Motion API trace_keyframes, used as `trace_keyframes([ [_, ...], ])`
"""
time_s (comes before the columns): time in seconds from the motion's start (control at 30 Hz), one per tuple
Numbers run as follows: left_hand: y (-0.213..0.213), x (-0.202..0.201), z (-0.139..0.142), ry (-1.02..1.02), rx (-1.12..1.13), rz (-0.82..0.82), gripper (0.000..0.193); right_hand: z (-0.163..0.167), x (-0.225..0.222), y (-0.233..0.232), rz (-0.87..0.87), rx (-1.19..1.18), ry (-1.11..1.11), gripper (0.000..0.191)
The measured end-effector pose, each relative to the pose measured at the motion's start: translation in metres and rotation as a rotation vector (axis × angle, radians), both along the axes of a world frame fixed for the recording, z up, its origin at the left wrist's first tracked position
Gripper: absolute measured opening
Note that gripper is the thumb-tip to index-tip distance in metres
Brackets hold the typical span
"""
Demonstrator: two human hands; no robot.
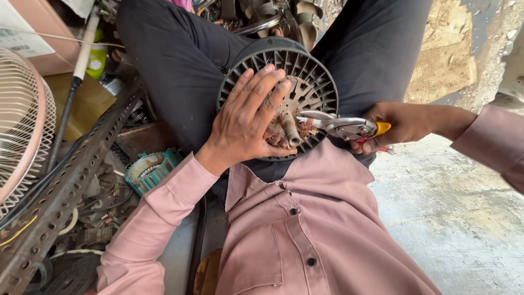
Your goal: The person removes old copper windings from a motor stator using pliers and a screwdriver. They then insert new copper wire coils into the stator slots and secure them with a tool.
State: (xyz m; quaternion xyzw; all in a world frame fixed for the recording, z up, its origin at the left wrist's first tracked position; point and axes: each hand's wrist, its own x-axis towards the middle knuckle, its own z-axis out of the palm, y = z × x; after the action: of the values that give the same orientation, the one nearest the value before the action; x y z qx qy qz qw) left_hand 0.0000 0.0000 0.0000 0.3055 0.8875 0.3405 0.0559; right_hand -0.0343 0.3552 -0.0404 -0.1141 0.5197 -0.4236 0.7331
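A stained, pale concrete floor (447,207) is seen at the right; at the left, clutter is piled: a perforated steel angle bar (60,191), a white wire fan guard (22,125), a teal-framed motor stator (150,170).

The round grey ribbed motor housing (305,71) is propped in the lap against dark trousers. Its lower edge is cut off by the pink shirt, and its copper windings (278,136) are partly hidden.

The housing's open face is turned toward the camera, with the central shaft pointing outward.

The left hand (248,123) is laid flat over it, fingers spread. The right hand (398,124) is closed around yellow-handled steel pliers (341,125), whose long axis runs level and whose nose reaches left into the windings.
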Motion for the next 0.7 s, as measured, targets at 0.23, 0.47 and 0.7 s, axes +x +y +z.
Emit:
trace_keyframes([
  [0.23,0.002,0.009,-0.002,0.033,-0.026,-0.015,0.114,0.005,0.04,0.002,0.078,0.279,0.522,0.041],
  [0.47,0.001,0.017,-0.004,0.021,-0.063,-0.005,0.116,0.065,0.037,-0.023,0.144,0.277,0.846,0.037],
  [0.7,0.001,0.006,0.016,0.024,-0.055,0.016,0.113,0.091,0.023,-0.02,0.231,0.333,0.688,0.028],
])
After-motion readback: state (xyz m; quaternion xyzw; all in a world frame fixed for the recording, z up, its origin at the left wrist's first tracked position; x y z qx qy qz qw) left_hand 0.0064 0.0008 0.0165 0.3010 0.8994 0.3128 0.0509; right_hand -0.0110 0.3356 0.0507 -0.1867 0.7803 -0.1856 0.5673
